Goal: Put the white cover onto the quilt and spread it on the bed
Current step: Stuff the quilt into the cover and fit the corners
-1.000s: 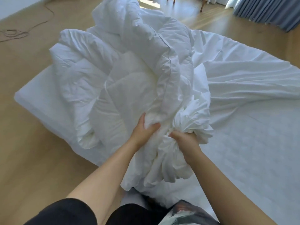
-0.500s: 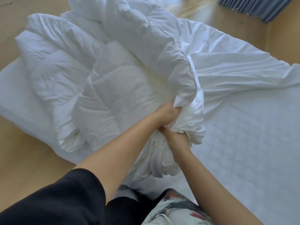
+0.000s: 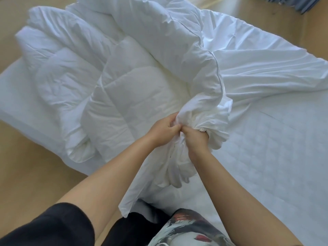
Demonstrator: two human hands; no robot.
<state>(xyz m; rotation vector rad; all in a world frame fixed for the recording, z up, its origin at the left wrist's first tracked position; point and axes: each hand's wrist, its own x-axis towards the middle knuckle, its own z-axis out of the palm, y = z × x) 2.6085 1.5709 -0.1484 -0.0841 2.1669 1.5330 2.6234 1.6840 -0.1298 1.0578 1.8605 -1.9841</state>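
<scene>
A puffy white quilt [image 3: 124,89] lies heaped across the left half of the bed [image 3: 275,157]. The thin white cover [image 3: 266,68] spreads creased over the bed's far right and gathers into a bunch at the quilt's near corner. My left hand [image 3: 163,130] grips that bunched corner from the left. My right hand [image 3: 194,139] clenches the gathered cover just below it, knuckles touching the left hand. Loose folds of cover [image 3: 174,174] hang down under both hands.
The quilted mattress surface shows bare on the right. Wooden floor [image 3: 26,174] runs along the left of the bed and beyond it. Blue-grey curtains [image 3: 301,4] hang at the top right. My dark sleeve and patterned clothing fill the bottom edge.
My hands have come together on the bunched corner; the left hand shifted right to meet the right. The gathered cover now sits higher over the quilt corner.
</scene>
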